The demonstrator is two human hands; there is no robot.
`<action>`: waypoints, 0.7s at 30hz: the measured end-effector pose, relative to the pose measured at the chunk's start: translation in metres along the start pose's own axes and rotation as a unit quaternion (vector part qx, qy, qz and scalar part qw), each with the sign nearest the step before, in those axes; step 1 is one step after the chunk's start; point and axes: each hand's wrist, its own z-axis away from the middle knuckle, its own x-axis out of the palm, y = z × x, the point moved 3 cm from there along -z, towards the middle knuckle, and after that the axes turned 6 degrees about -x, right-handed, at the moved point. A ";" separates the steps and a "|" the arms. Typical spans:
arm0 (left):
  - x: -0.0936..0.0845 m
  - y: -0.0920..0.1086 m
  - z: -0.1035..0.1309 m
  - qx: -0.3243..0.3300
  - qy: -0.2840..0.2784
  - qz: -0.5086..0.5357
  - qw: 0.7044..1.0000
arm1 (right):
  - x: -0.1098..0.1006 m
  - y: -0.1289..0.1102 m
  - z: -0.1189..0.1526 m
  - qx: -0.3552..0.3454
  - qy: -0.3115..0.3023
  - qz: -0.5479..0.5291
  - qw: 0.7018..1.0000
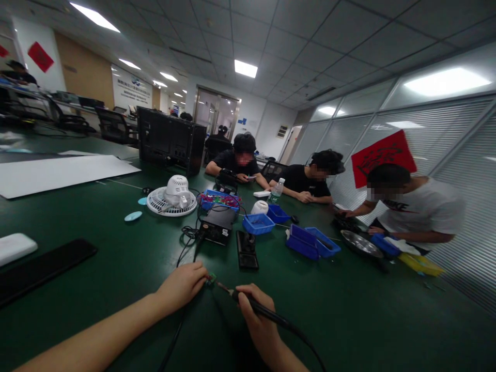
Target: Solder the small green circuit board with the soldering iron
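A small green circuit board (211,280) is pinched at its left edge in the fingers of my left hand (184,283), low over the dark green table (155,258). My right hand (258,312) is closed around the black handle of a soldering iron (267,312). The iron's tip points left and lies close to the board; whether they touch I cannot tell. From the handle a black cable runs down toward the bottom edge. Beyond my hands stands a black soldering station (217,227), with a black iron stand (247,250) on its right.
Blue trays (259,224) stand past the station, one holding red wires (220,200). A white fan part (171,200) lies at the back left, a black monitor (170,139) behind it. Black cable (189,235) coils left of the station. Several people sit or lean at the far side.
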 end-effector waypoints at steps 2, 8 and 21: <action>0.001 -0.001 0.000 0.001 0.003 0.002 1.000 | 0.001 0.000 0.000 0.002 -0.005 -0.005 1.000; 0.005 -0.004 0.001 0.005 0.013 0.018 1.000 | 0.002 0.001 0.000 0.006 -0.009 -0.009 1.000; 0.005 -0.004 0.001 0.011 0.006 0.028 1.000 | 0.004 0.005 0.002 0.006 -0.027 0.002 1.000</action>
